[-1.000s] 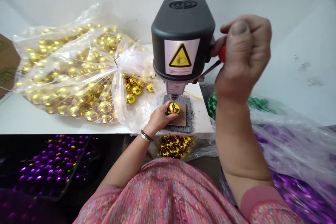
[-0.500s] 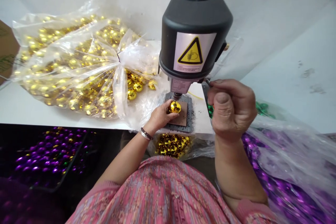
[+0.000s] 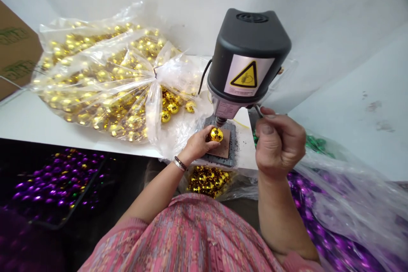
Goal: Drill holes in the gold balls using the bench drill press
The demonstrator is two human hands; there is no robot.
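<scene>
My left hand [image 3: 200, 142] pinches a shiny gold faceted ball [image 3: 216, 134] between thumb and fingers. The ball is over a brown board [image 3: 222, 151] on the grey base [image 3: 233, 136] of a drill press [image 3: 251, 46]. Just above the ball is the drill's chuck [image 3: 219, 121]; whether the bit touches the ball I cannot tell. To the right of the machine, my right hand [image 3: 279, 142] is closed around the end of the metal feed lever [image 3: 259, 111]. Dark shavings are scattered about the base.
A large clear bag of gold balls [image 3: 105, 80] lies on the white table [image 3: 19, 125], with loose gold balls [image 3: 172, 108] at its mouth. More gold balls [image 3: 208, 179] sit below the table edge. Purple balls [image 3: 54, 182] are low left; bagged purple ones [image 3: 338, 221] low right.
The camera view has shifted, so the machine appears lower and further right. My right hand and the lever end sit lower relative to the machine. My left hand still grips the ball under the chuck.
</scene>
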